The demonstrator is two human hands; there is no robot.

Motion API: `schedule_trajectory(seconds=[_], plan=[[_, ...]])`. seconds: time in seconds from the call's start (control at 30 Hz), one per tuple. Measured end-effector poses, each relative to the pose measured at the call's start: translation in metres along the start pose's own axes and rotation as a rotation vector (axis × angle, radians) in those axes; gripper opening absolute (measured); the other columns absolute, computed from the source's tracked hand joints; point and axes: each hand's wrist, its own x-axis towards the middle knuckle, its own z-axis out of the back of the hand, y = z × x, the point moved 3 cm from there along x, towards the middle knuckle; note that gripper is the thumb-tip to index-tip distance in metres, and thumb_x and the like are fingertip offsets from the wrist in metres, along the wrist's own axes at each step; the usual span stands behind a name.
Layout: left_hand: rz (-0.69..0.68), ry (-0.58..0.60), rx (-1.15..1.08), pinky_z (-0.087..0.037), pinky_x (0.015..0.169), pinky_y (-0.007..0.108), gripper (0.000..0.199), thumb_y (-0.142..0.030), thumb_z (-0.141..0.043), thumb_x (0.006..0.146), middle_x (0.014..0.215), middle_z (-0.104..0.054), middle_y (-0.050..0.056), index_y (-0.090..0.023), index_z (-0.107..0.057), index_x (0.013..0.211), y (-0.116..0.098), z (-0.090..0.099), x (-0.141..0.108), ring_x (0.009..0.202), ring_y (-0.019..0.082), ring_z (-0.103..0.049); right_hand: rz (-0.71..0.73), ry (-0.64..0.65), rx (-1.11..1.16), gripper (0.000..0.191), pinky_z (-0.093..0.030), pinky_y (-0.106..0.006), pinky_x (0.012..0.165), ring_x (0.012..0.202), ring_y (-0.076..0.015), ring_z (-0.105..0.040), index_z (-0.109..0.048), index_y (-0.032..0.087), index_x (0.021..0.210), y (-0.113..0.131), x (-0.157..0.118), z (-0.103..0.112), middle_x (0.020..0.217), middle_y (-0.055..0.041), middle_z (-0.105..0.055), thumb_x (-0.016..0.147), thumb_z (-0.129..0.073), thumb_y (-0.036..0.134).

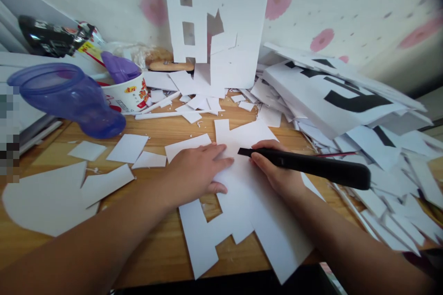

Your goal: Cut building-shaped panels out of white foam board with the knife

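Observation:
In the head view, a white foam-like board [238, 203] with notched edges and cut-outs lies flat on the wooden table. My left hand [199, 170] rests on its left part, fingers spread and palm down. My right hand [277, 168] is closed around a black utility knife [311, 163]. The knife's dark blade points left, at or just above the board's upper middle; contact cannot be told. Its long handle reaches out to the right past my hand. Under my left hand, another white edge [187, 145] shows beside the board.
Loose white pieces [128, 147] lie at left, and a heap of offcuts [380, 189] at right. A white panel with openings [238, 23] stands against the wall. A purple translucent container [79, 97] and a paper cup [128, 94] stand at back left. The table's edge [152, 281] is near me.

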Motion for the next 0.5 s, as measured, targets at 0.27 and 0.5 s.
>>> schedule_trajectory(seconds=[0.27, 0.5], plan=[[0.016, 0.01, -0.012, -0.049, 0.098, 0.046, 0.06, -0.052, -0.069, 0.085, 0.148, -0.048, 0.014, -0.027, -0.054, 0.137, -0.0015, 0.004, -0.0009, 0.132, 0.035, -0.05, 0.071, 0.053, -0.185, 0.012, -0.055, -0.03, 0.07, 0.079, -0.0182, -0.066, -0.069, 0.024, 0.093, 0.0075, 0.0008, -0.0014, 0.09, -0.003, -0.071, 0.083, -0.07, 0.029], [0.014, 0.019, 0.022, -0.05, 0.096, 0.045, 0.059, -0.054, -0.066, 0.086, 0.148, -0.047, 0.013, -0.031, -0.052, 0.139, -0.0006, 0.0016, -0.0008, 0.133, 0.034, -0.048, 0.12, 0.086, -0.219, 0.012, -0.055, -0.029, 0.07, 0.078, -0.0174, -0.066, -0.068, 0.024, 0.095, 0.0077, 0.0006, -0.0014, 0.089, -0.0026, -0.071, 0.085, -0.068, 0.03]])
